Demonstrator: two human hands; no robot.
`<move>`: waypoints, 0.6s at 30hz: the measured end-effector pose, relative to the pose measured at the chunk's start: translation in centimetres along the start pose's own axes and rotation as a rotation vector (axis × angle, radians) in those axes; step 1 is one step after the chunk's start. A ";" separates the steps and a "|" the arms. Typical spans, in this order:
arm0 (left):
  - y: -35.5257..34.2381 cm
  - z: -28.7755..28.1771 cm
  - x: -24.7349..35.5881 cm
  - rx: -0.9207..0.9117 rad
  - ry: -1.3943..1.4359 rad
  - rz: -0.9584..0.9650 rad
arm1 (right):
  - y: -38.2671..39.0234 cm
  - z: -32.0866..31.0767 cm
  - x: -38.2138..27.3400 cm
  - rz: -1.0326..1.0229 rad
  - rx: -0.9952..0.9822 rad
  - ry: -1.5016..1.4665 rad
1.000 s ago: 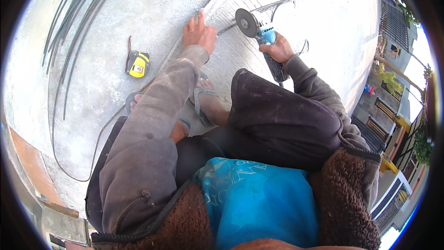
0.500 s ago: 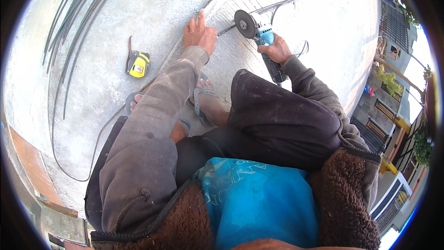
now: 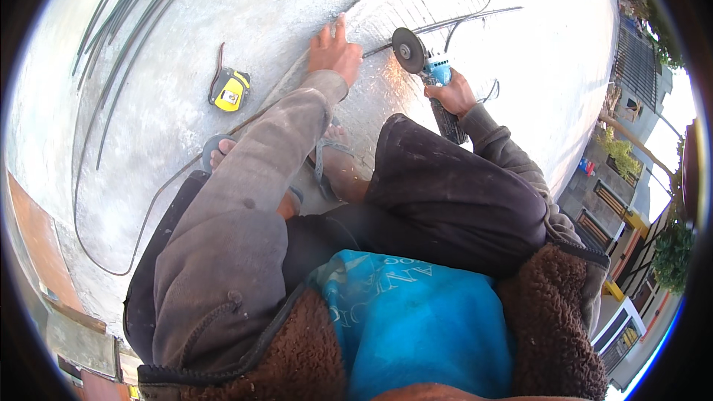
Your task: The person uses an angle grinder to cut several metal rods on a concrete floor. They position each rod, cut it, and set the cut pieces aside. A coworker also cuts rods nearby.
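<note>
In my right hand (image 3: 454, 94) is an angle grinder (image 3: 438, 72) with a blue head and a dark body. Its dark cutting disc (image 3: 408, 50) meets a thin steel rod (image 3: 378, 50), and orange sparks (image 3: 397, 80) spray from there toward my feet. My left hand (image 3: 336, 53) is closed on the same rod just left of the disc, with one finger pointing away from me. The fingers' underside is hidden. From that hand the rod runs back under my left sleeve and bends round on the ground.
A yellow and black tape measure (image 3: 230, 91) lies left of my left arm. Several long steel rods (image 3: 141, 11) are bundled at the far left. My sandalled foot (image 3: 333, 160) is near the sparks. A dark cable (image 3: 486, 4) loops beyond the grinder.
Orange sparks now fly below the disc; none showed before. Both hands, the grinder and the tape measure appear slightly farther right in view.
</note>
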State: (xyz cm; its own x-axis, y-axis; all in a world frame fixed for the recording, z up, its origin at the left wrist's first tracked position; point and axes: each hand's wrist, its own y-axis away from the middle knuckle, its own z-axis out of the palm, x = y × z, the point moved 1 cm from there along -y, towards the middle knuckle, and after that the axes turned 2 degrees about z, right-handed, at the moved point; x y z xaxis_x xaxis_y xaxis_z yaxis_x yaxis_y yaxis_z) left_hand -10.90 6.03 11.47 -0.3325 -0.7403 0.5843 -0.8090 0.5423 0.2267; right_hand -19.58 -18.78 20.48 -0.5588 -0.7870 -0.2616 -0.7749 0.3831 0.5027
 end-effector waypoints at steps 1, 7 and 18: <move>-0.1 0.2 0.0 -0.005 -0.015 -0.002 | -0.2 0.1 0.4 0.027 -0.033 -0.019; 0.0 0.1 -0.2 0.009 -0.036 0.001 | -0.6 -0.5 -1.7 0.102 -0.118 -0.033; 0.2 -0.2 0.0 0.015 -0.029 0.017 | -0.8 -0.4 -0.6 0.077 -0.112 -0.056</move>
State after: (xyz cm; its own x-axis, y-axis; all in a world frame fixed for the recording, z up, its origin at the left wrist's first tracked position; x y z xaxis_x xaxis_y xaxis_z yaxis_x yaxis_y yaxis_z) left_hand -10.93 6.18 11.66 -0.3604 -0.7421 0.5651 -0.8102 0.5493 0.2046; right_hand -18.49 -18.77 20.53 -0.6330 -0.7282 -0.2625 -0.6933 0.3824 0.6108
